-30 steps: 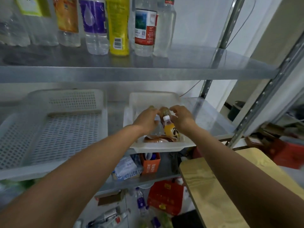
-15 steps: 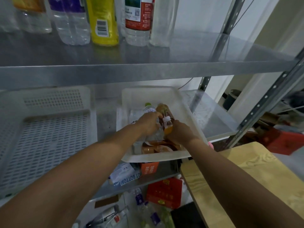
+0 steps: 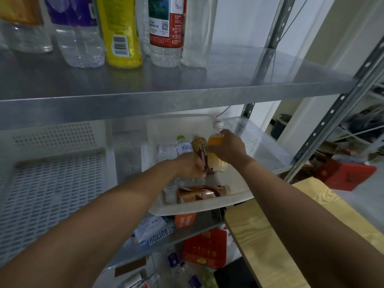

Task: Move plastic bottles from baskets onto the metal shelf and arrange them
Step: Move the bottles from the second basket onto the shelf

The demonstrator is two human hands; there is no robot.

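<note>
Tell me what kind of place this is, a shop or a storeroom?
Probably a storeroom or back room: a bare metal shelf on slotted posts, a plastic basket of mixed bottles, and boxes cluttered underneath.

**Upper shelf** (image 3: 207,86): five upright bottles in view: orange-labelled bottle (image 3: 22,21), purple-labelled bottle (image 3: 79,38), yellow bottle (image 3: 122,38), red-labelled bottle (image 3: 166,34), plain clear bottle (image 3: 196,34).

**Level below:** two white baskets, left basket (image 3: 52,138) and right basket (image 3: 197,207).

**Right basket:** four labelled bottles distinguishable: water bottle (image 3: 184,147), upright brown bottle (image 3: 199,144), juice bottle (image 3: 215,163), lying brown bottle (image 3: 199,194). The clear ones are uncountable.
</note>
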